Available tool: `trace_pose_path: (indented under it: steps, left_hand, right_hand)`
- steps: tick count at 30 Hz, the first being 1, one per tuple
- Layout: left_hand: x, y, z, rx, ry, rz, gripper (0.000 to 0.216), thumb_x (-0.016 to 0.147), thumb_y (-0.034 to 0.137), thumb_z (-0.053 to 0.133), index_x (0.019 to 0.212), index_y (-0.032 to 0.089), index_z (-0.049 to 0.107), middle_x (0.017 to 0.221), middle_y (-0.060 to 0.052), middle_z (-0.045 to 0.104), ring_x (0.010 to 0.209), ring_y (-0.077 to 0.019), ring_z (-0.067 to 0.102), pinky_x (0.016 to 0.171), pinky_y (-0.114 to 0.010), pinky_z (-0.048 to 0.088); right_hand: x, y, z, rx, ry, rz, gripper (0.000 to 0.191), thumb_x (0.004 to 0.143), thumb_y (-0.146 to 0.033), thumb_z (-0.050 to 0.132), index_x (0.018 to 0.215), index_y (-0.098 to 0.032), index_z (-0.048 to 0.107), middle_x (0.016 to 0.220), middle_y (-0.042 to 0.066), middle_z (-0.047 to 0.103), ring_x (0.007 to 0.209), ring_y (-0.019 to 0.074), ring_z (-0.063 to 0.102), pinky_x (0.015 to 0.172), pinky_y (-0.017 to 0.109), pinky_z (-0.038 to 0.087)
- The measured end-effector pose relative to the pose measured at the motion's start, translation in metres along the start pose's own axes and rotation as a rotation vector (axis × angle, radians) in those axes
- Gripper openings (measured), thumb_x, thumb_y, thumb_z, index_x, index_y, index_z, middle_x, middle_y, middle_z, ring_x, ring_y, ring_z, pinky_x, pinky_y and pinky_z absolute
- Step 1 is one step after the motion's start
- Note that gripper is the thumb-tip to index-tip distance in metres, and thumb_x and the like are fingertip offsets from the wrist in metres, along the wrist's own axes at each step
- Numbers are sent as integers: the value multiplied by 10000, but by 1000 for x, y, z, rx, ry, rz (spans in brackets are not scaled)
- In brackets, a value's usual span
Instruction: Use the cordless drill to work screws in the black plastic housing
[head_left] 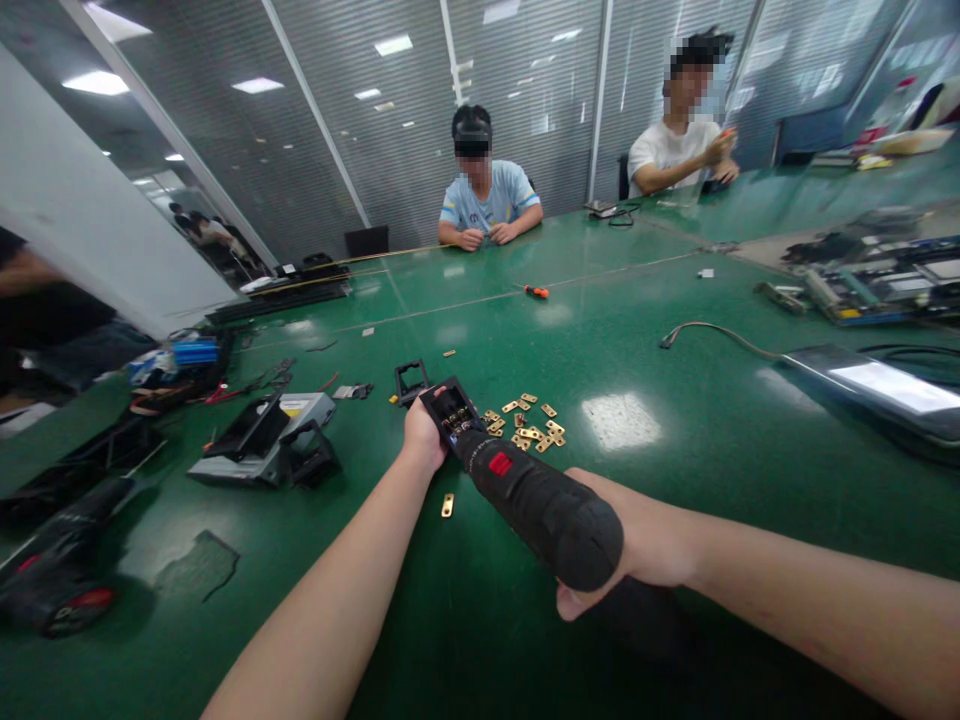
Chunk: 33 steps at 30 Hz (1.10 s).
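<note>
Black casing (442, 398) is sitting clasped in the left grip (424, 436), the right grip (641, 525) is clutching a drill (536, 500) aimed inside, where gold-coloured parts (454, 417) are showing (fastening unclear), and brass plates (531, 433) are lying loose, apparently unfitted, on the surface (637, 360).

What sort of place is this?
Probably a workshop or assembly room: a power drill is in use beside loose gold-coloured plates, and other people sit around the large green table.

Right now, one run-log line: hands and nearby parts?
left hand: holds black rectangular housing | right hand: grips black power drill | nearby: small gold metal plates on green table
</note>
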<state>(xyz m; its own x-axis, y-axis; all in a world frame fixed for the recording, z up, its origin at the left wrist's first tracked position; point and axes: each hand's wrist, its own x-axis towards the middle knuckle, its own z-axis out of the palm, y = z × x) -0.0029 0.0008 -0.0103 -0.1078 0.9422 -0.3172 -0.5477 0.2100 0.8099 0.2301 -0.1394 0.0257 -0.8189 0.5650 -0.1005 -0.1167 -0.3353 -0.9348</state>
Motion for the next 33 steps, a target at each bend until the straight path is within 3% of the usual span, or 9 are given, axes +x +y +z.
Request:
trace_pose_path:
  steps: [7,14,23,33]
  left_hand:
    - [-1,0,1,6,-2,-4,263,838,311,541,965,133,688,687,-85,714,608,-260,699,623,-391,579]
    - [-1,1,1,-11,2,-10,256,824,307,559,975,144,686,692,-77,712,610,-257,698,627,-394,581]
    - [1,0,-1,-3,0,-1,269,833,307,560,987,135,700,696,-84,714,632,-269,707,644,-406,588]
    - [-2,1,-1,27,-22,-8,236,837,313,546,937,152,687,695,-83,720,607,-267,704,615,-399,577]
  right_hand:
    - [1,-3,1,-9,-1,2,334,508,-171,992,593,-137,670,598,-5,683,548,153,656,513,239,551]
    - [-2,3,-3,-3,-15,-26,244,580,-169,963,636,-125,730,647,19,739,571,150,675,560,244,561]
    - [1,-5,2,27,17,24,341,491,-157,996,592,-134,672,612,7,702,556,163,676,510,242,558]
    - [1,1,1,27,12,29,327,524,-182,978,581,-136,659,609,9,707,542,151,660,523,246,556]
